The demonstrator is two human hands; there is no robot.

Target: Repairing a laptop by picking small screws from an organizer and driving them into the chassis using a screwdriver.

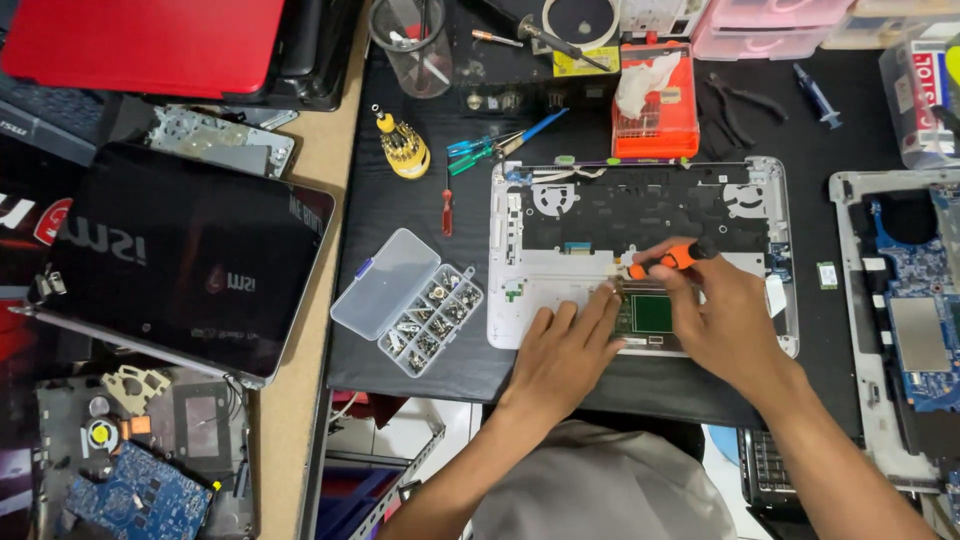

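Toward six o'clock on the black desk point(400, 200), the silver laptop palmrest shell point(520, 300) lies inside-up. Left hand point(565, 350) rests flat, open, steadying it; right hand point(720, 320) is closed around an orange-handled screwdriver point(668, 260), tip at the green touchpad board point(650, 313). At nine o'clock, an open clear plastic screw box point(425, 315) sits within reach.

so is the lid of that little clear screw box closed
No, the screw box lies open on the black mat, its clear lid folded back to the upper left and the screws in its compartments showing.
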